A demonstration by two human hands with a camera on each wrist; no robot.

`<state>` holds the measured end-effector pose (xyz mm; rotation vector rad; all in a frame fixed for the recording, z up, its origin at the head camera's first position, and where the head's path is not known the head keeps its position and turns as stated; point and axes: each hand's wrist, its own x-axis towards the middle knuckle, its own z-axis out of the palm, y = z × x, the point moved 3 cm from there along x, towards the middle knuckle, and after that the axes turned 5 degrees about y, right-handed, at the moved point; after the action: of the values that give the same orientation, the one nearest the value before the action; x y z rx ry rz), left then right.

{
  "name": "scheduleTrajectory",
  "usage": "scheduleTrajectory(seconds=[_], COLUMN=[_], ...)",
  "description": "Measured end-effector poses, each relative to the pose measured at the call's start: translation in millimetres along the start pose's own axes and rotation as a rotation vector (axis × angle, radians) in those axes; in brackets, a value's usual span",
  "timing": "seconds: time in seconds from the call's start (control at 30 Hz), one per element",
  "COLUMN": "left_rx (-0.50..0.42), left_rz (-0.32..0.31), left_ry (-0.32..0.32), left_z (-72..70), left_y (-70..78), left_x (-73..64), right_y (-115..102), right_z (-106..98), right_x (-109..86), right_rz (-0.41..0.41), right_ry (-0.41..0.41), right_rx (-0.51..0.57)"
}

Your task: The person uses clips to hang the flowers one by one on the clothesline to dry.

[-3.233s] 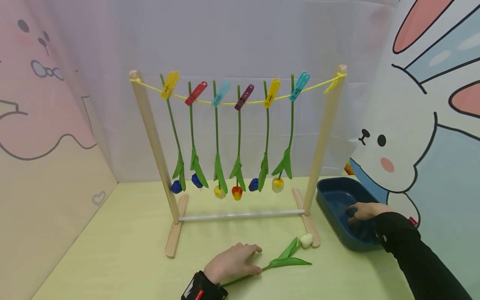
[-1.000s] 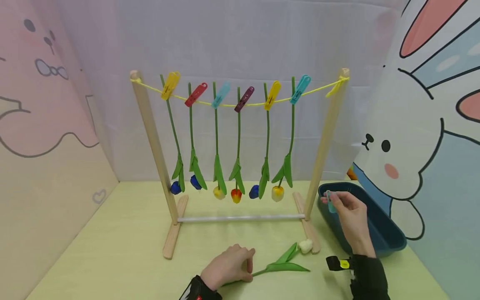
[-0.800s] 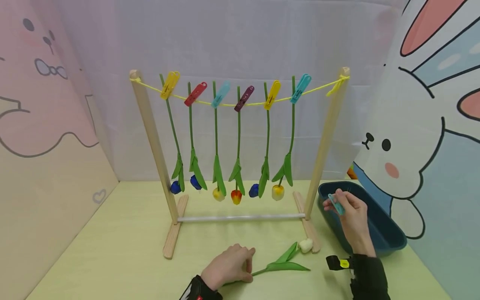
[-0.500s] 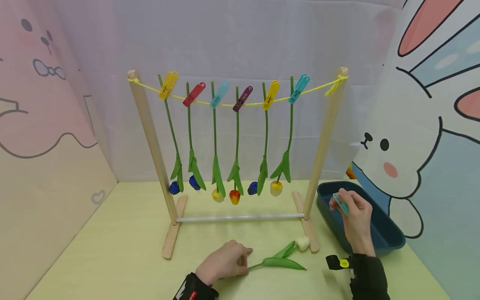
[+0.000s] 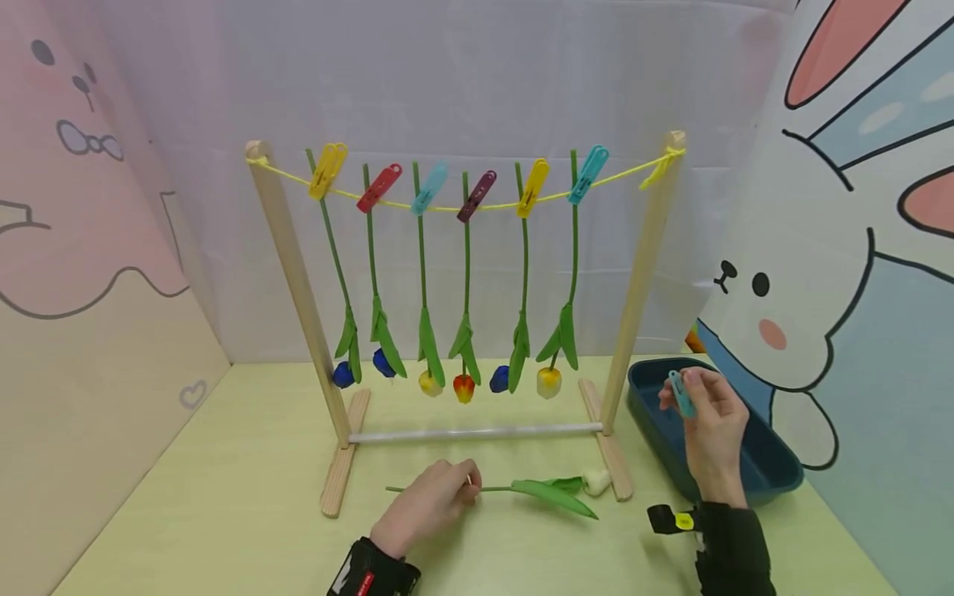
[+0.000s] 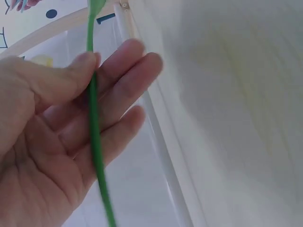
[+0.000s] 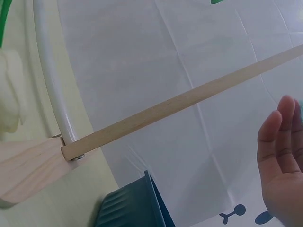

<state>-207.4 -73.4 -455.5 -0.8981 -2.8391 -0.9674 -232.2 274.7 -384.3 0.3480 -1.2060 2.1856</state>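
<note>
Low over the front of the table, my left hand (image 5: 431, 507) pinches the stem of a white artificial tulip (image 5: 555, 494) between thumb and fingers. The left wrist view has the green stem (image 6: 96, 137) running across the palm. The flower points right, by the rack's right foot. My right hand (image 5: 715, 434) holds a teal clothespin (image 5: 681, 394) above the blue bin (image 5: 656, 426). Behind, a yellow string (image 5: 501, 205) spans a wooden rack (image 5: 641, 285). Several tulips hang from it head down, each by a coloured clothespin, such as the purple clothespin (image 5: 477, 197).
The rack's feet, like the left foot (image 5: 339, 480), stand on the pale yellow table (image 5: 224, 497), joined by a white bar (image 5: 477, 433). Cartoon-printed curtains (image 5: 887, 356) close in the sides, and a plain white curtain (image 5: 462, 74) hangs behind.
My right hand has come up out of the bin with the teal clothespin. My left hand has gripped the tulip's stem and moved it away from me, turning it nearly level across the view.
</note>
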Motion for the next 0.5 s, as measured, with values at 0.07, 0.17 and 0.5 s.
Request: scheduleTrajectory(seconds=[0.07,0.17,0.5], left_rx=[0.039,0.097,0.071], left_rz=[0.017,0.055,0.071], left_ry=[0.061,0.138,0.267], left_z=[-3.1,-7.0,-17.1], left_y=[1.2,3.9,7.8], left_x=[0.8,1.4,0.7], right_y=[0,-1,-2], right_z=[0,-1,-2], right_x=[0.0,0.3,0.2], right_rz=[-0.001,0.007,0.029], right_ry=[-0.004,0.018,0.047], right_rx=[-0.001,-0.012,-0.022])
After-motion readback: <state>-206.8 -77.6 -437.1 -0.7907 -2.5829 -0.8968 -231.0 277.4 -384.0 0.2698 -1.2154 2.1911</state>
